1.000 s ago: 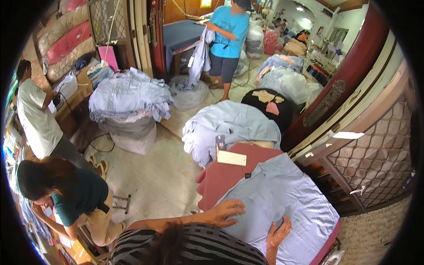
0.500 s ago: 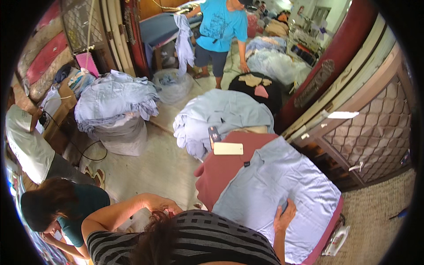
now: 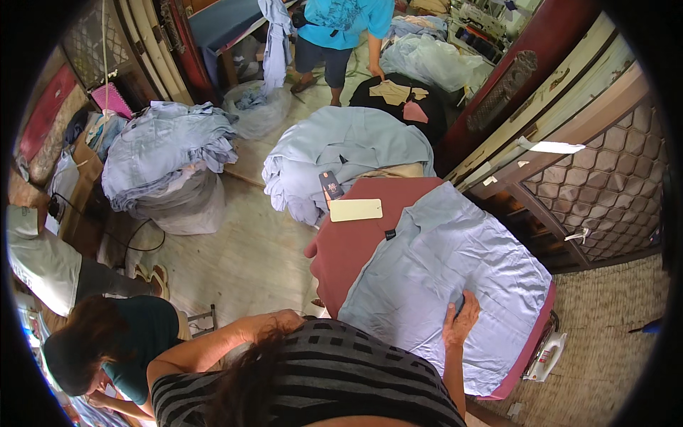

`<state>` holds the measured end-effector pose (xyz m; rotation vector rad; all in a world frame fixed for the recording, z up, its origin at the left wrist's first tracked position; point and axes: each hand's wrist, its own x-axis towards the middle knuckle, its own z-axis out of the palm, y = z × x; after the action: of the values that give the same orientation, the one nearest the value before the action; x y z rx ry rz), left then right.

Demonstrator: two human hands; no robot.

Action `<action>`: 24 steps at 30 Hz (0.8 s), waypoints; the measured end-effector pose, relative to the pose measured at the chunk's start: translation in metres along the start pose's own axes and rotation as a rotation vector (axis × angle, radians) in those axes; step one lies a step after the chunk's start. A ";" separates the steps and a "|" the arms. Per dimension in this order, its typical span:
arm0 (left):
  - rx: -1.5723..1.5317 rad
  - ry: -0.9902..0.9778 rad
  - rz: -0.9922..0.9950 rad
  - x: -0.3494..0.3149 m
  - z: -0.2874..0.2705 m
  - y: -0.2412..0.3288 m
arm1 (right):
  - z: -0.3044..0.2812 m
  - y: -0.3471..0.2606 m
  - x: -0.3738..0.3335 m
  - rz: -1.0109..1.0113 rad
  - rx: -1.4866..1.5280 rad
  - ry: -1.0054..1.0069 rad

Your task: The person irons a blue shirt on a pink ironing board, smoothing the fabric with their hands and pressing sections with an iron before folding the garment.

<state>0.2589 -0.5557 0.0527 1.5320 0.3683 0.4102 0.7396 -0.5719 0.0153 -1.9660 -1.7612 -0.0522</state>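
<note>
A light blue garment [image 3: 427, 270], with a small dark label at its neck, lies spread over a padded board [image 3: 356, 238] covered in dull red cloth. On the garment's lower right part rests my right hand [image 3: 462, 322]. Its thumb and fingers close round a small dark grey-blue object [image 3: 458, 302], too little seen to name. My left arm is bent, and my left hand [image 3: 286, 322] is against the front of my striped top [image 3: 356, 370]. The fingers of that hand are hidden. A cream rectangular card [image 3: 356, 210] and a dark tag [image 3: 330, 185] lie at the board's far end.
A white iron [image 3: 546, 357] stands by the board's right edge. Beyond the board sits a heap of light blue garments [image 3: 348, 142]; another pile [image 3: 167, 153] tops a sack at left. A co-worker in green [image 3: 142, 331] bends nearby. A person in blue [image 3: 341, 25] stands farther off.
The whole view has tilted downward, so the scene sits higher. My left hand has shifted slightly right along my top. My right hand stays on the garment with the small object.
</note>
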 end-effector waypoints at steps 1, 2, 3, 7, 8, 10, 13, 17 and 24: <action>0.050 0.066 0.072 0.005 0.001 0.007 | 0.000 0.000 0.001 -0.006 -0.005 0.008; 0.080 0.125 0.106 0.012 0.004 0.017 | 0.001 0.000 0.002 -0.010 -0.008 0.013; 0.108 0.159 0.125 0.014 0.003 0.023 | 0.001 -0.001 0.002 -0.015 -0.012 0.019; 0.219 0.220 0.136 0.017 -0.001 0.029 | 0.000 -0.003 0.003 -0.013 -0.014 0.018; 0.242 0.224 0.125 0.014 -0.001 0.017 | 0.000 -0.003 0.004 -0.014 -0.016 0.019; 0.287 0.236 0.081 0.012 -0.001 0.009 | 0.000 -0.004 0.004 -0.014 -0.013 0.012; 0.202 0.182 -0.002 0.015 -0.008 0.015 | -0.001 -0.003 0.005 -0.011 -0.001 0.010; -0.122 -0.033 -0.143 0.015 -0.035 0.015 | 0.001 -0.004 0.005 -0.021 -0.001 0.013; 0.218 0.502 0.058 0.039 -0.100 0.059 | 0.002 -0.004 0.006 -0.009 -0.012 -0.002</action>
<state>0.2442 -0.4489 0.1120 1.6428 0.7808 0.8266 0.7360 -0.5657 0.0173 -1.9673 -1.7750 -0.0636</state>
